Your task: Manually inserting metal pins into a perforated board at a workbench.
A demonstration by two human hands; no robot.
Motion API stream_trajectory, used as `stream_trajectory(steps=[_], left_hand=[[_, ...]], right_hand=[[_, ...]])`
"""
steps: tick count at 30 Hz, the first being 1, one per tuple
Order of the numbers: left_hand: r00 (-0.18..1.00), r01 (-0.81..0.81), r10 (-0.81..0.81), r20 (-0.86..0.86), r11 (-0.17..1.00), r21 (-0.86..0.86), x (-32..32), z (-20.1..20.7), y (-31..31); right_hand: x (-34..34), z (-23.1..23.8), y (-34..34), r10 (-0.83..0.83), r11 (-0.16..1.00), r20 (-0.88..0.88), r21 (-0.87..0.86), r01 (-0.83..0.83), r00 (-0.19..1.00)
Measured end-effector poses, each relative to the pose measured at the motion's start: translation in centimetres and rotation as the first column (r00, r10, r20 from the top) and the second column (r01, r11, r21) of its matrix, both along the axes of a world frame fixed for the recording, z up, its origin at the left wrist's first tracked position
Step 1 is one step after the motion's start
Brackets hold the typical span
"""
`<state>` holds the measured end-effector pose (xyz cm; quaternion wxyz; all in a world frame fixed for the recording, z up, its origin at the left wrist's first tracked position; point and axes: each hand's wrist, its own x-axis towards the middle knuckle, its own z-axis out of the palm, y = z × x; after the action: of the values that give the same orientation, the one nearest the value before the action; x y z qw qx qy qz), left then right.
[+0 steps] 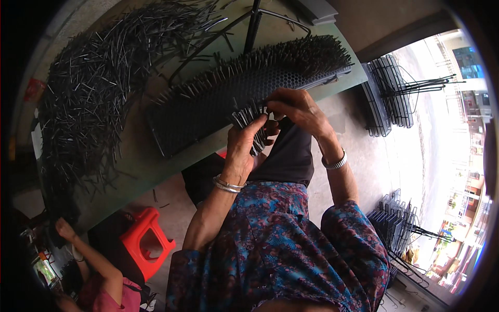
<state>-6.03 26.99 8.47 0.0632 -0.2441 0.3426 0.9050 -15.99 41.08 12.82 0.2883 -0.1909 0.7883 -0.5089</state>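
A: Left hand [243, 139]?

B: Closed around a bundle of short dark pins [248, 118], fanned out above the fist, more of them poking out below near the palm. Silver bangles [227, 184] on that wrist.

A: Right hand [297, 106]?

B: Fingers curled in, fingertips pinched at the top of the same bundle, touching the pins. Looks like it grips one or a few; exact count too small to tell. Metal bracelet [335, 164] on that wrist.

A: Where is the bundle relative to everything?

B: Just at the near edge of the green worktop [140, 166], right in front of a black perforated tray [208, 112]. Tray lies long-ways across the worktop, its holes filled with upright pins, densest toward the far right end.

A: Anything else on the worktop?

B: Big loose heap of the same dark pins [99, 88], left and far left, spilling toward the near left edge. A thin black wire stand [253, 26] behind the tray.

A: Surroundings?

B: Person wears a blue-red patterned top, dark lap below the hands. Red plastic stool [145, 242] on the floor, near left. Another person's hand [65, 229] reaches up at the far left low corner, well apart. Stacks of black wire racks [390, 93] on the floor at right, another stack [395, 218] near right.
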Motion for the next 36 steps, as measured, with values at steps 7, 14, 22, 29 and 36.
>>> stream_trajectory(steps=[7, 14, 22, 29, 36], left_hand=[[0.998, 0.058, -0.055, 0.034, 0.994, -0.092, 0.3, 0.5, 0.0], [1.0, 0.023, -0.024, -0.006, 0.983, -0.182, 0.2, -0.2, 0.3], [0.992, 0.028, -0.042, 0.118, 0.993, 0.117, -0.5, -1.8, -0.4], [0.995, -0.013, -0.009, 0.099, 0.975, 0.223, -0.6, -1.9, 0.4], [0.988, 0.019, -0.038, 0.152, 0.992, 0.125, -0.4, -1.9, -0.1]], right_hand=[[0.4, 0.3, -0.2, -0.011, 0.999, 0.043, -0.033, 0.013, 0.999], [0.7, 0.5, -0.3, -0.018, 0.999, 0.036, -0.035, 0.019, 0.999], [-0.8, 0.5, 1.6, -0.489, 0.872, -0.434, -0.278, 0.404, 0.757], [-3.7, -1.3, 2.3, -0.522, 0.801, -0.729, -0.242, 0.547, 0.442], [-4.5, -2.4, 2.1, -0.465, 0.814, -0.783, -0.194, 0.548, 0.413]])
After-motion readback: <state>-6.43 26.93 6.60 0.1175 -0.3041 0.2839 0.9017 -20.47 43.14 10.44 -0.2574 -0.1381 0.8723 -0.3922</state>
